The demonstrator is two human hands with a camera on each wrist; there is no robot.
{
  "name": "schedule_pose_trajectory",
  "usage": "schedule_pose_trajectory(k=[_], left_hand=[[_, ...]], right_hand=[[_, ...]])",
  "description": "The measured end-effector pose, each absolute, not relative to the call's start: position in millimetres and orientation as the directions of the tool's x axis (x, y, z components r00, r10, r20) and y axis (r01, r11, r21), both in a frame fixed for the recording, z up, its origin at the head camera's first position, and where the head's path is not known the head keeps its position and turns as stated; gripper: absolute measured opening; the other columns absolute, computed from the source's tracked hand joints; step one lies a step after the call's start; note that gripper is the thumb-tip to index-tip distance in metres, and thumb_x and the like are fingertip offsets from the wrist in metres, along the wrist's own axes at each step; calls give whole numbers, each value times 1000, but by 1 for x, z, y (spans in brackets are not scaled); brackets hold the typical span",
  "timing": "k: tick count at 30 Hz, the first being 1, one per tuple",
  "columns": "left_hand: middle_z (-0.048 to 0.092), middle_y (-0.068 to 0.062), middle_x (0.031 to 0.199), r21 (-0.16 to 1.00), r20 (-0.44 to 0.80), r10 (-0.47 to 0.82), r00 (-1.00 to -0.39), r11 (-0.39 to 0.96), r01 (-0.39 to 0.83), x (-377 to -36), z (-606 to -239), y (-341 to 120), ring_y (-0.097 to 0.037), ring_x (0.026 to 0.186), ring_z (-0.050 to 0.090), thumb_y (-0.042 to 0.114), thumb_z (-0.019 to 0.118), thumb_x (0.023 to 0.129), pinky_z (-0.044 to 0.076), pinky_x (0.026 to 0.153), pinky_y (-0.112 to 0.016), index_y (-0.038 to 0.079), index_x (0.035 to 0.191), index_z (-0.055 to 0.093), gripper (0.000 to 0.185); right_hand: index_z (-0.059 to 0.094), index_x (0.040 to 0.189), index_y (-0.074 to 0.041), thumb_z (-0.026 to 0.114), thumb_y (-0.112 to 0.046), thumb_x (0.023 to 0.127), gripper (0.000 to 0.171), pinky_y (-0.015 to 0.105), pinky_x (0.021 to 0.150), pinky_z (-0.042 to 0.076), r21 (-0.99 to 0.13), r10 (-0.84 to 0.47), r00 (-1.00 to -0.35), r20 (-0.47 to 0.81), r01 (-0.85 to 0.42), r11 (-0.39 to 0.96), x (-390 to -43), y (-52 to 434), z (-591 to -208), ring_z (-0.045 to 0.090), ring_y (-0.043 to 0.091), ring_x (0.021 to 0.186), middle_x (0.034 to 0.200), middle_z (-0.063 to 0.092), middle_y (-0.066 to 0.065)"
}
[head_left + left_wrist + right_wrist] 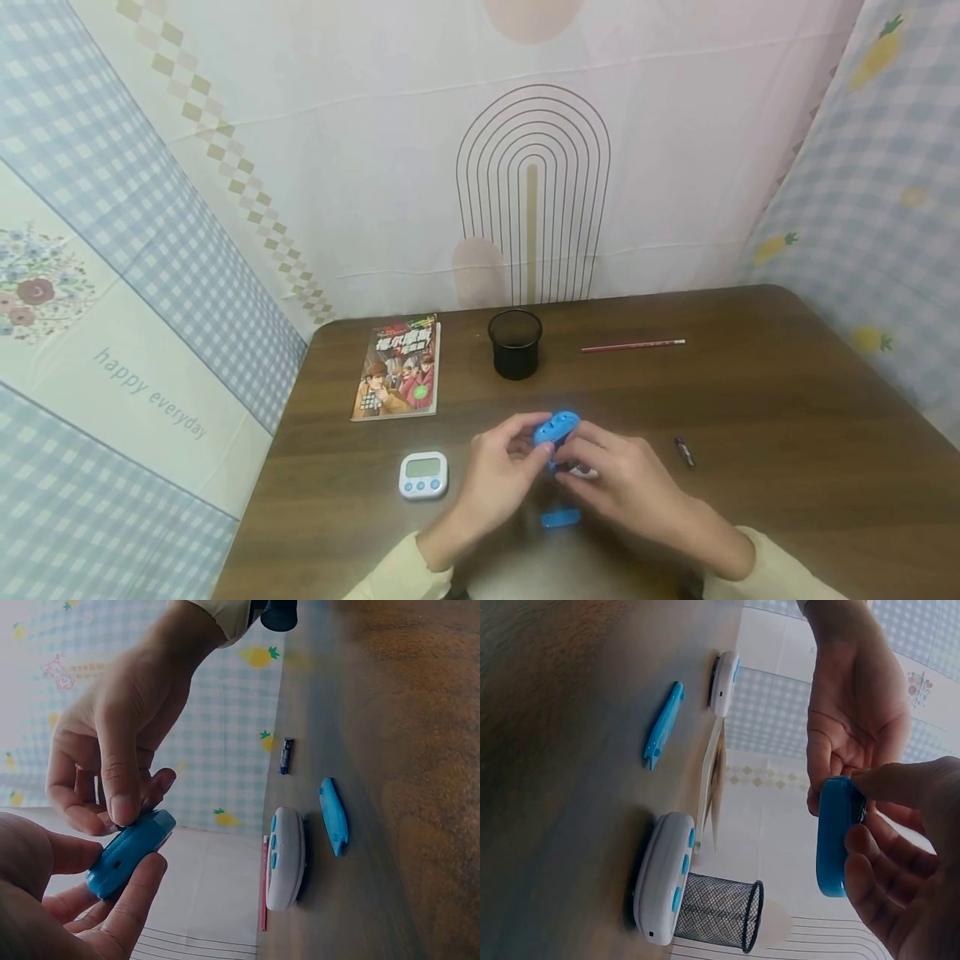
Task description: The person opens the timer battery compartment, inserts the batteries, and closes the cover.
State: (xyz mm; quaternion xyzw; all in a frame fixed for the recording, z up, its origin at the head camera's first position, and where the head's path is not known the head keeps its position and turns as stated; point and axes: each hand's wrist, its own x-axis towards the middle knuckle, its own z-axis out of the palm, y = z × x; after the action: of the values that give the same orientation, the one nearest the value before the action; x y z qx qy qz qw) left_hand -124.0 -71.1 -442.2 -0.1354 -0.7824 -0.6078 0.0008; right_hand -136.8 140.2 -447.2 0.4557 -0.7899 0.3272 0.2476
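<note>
My left hand grips a blue rounded case by its edges, thumb on one side and fingers on the other. The case is held above the table, tilted. At its open side is my right hand, with curled thumb and fingers against it. Between them shows a small dark battery, mostly hidden by the fingertips. On the table below lies a loose blue cover. Another dark battery lies to the right of the hands. Beneath the hands is a white timer with blue buttons, mostly covered in the head view.
A second white timer lies left of my hands. Farther back are a comic-style book, a black mesh pen cup and a red pencil. Patterned cloth hangs behind the brown table.
</note>
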Motion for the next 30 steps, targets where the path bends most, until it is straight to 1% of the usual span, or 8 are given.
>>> schedule_pose_trajectory(k=[4,7,11,14,16,19,24,30], left_hand=[[78,-6,116,950,169,211,-963,226,216,-124,-441,-71,-9,94,75,13,73,101,62,83,-21,12,132,71,32],[78,-6,115,947,174,206,-963,232,221,-124,-440,-70,-10,94,75,12,73,100,62,83,-22,12,132,71,32],[78,-6,116,948,169,198,-966,236,214,-123,-439,-70,-10,95,75,13,74,100,62,83,-22,13,132,71,32],[77,-5,116,949,162,198,-967,238,208,-122,-439,-71,-10,95,75,14,73,101,62,83,-21,14,133,71,33],[77,-5,116,948,161,200,-966,241,208,-122,-439,-71,-10,96,75,15,73,101,62,84,-21,14,133,71,33],[77,-5,117,947,162,200,-966,243,209,-122,-439,-72,-10,96,75,15,73,101,62,85,-21,15,133,71,32],[77,-5,118,947,157,204,-966,246,206,-123,-440,-72,-11,98,75,16,73,101,61,86,-20,15,133,71,32],[77,-4,117,948,149,208,-967,247,199,-123,-441,-73,-11,98,75,18,73,102,61,85,-20,16,133,71,31]], right_hand=[[66,103,-14,92,-15,81,34,14,66,57,-371,-511,-568,645,-817,441,-134,140,-447,68,5,77,99,64,-7],[65,109,-12,97,-15,71,50,17,63,57,-412,-450,-645,618,-753,513,-132,140,-446,63,5,78,104,60,-5],[64,122,-10,101,-22,67,67,18,59,54,-460,-370,-737,565,-654,600,-131,139,-443,58,7,79,117,57,3],[61,133,-11,100,-27,71,75,18,59,53,-494,-356,-788,503,-600,630,-131,139,-441,59,10,79,125,58,6],[58,139,-12,99,-29,74,79,18,61,54,-514,-369,-809,458,-580,632,-131,140,-440,61,11,79,125,61,4],[56,145,-11,96,-30,78,81,19,63,56,-549,-393,-826,404,-563,618,-131,141,-439,61,9,79,119,66,0],[56,147,-6,96,-23,79,80,22,61,58,-598,-418,-824,383,-566,567,-132,143,-440,60,5,75,113,68,0],[55,146,-6,95,-18,80,78,21,61,59,-629,-430,-817,384,-573,526,-133,143,-441,61,4,71,101,67,-5]])
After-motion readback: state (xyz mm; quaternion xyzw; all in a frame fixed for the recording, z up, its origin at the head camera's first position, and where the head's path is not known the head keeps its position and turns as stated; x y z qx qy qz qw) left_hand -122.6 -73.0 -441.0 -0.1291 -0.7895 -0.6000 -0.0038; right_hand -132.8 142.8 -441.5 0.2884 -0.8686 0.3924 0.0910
